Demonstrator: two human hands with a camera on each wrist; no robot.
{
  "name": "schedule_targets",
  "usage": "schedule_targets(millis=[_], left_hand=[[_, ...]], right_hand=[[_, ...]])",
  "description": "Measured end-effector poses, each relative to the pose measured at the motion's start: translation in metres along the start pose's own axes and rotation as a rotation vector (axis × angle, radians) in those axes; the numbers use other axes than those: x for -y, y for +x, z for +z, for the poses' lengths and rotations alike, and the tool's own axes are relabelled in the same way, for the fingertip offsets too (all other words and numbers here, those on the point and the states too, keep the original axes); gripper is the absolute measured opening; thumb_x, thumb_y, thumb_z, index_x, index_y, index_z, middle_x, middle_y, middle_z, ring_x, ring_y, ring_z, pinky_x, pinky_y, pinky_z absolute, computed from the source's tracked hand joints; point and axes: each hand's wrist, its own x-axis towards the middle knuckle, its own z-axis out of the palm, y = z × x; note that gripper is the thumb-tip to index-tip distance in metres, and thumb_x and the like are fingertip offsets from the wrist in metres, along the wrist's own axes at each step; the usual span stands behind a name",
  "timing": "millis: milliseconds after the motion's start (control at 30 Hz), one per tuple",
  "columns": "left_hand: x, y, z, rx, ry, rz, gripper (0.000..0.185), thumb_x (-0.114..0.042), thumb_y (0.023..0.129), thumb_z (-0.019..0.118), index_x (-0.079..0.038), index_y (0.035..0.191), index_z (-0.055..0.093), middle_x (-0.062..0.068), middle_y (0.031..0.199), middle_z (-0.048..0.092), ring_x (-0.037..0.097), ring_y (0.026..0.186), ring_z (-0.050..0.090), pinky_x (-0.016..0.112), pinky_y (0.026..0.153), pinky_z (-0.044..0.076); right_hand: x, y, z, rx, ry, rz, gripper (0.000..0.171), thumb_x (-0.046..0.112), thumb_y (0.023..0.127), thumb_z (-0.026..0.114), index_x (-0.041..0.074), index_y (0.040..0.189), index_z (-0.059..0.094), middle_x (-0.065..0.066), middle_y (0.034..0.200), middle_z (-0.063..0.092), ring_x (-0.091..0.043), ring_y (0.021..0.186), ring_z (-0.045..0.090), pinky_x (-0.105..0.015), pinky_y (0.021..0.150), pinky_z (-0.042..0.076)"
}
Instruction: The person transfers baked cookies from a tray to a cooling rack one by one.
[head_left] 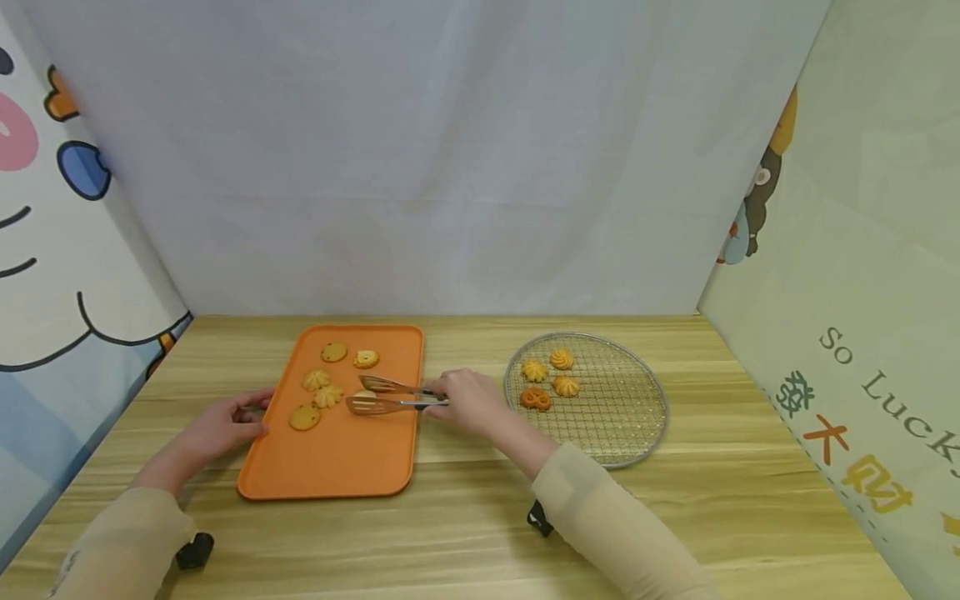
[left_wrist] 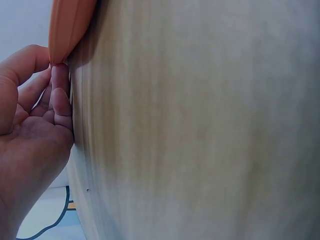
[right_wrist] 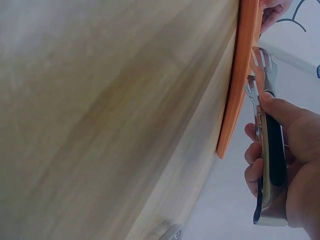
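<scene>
An orange tray (head_left: 337,458) lies on the wooden table (head_left: 465,517) and bears several small cookies (head_left: 316,380). My right hand (head_left: 468,400) grips metal tongs (head_left: 382,406) by their black-sided handle, which the right wrist view shows as tongs (right_wrist: 270,150) in that hand (right_wrist: 300,165). The tong arms reach over the tray, spread apart, with a pale cookie (head_left: 365,395) between their slotted tips. My left hand (head_left: 225,421) holds the tray's left edge; in the left wrist view thumb and fingers (left_wrist: 60,85) meet at the tray edge (left_wrist: 70,25).
A round wire rack (head_left: 630,417) sits right of the tray with several cookies (head_left: 536,399) on its left part. A white backdrop and cartoon-printed panels wall in the table on three sides. Small black items (head_left: 195,550) sit by each sleeve.
</scene>
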Motion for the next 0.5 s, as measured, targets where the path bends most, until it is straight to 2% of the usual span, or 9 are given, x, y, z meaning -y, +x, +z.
schedule_targets(millis=[267,500], left_hand=[[-0.003,-0.001,0.0,-0.007,0.002,0.004,0.067,-0.027,0.089,0.064,0.0,0.144,0.036,0.023,0.134,0.047,0.021,0.099,0.051,0.028,0.077,0.044],[0.001,0.0,0.001,-0.01,-0.029,0.021,0.066,-0.021,0.089,0.064,0.002,0.143,0.035,0.024,0.133,0.047,0.015,0.092,0.051,0.023,0.073,0.045]], right_hand=[[-0.005,-0.005,-0.007,-0.009,0.012,0.003,0.041,0.044,0.086,0.065,0.026,0.123,0.065,0.006,0.085,0.064,-0.009,0.06,0.047,-0.023,0.047,0.034],[-0.009,-0.008,-0.016,-0.02,0.039,-0.01,0.04,0.043,0.085,0.067,0.026,0.121,0.067,0.005,0.086,0.065,-0.009,0.06,0.047,-0.023,0.048,0.034]])
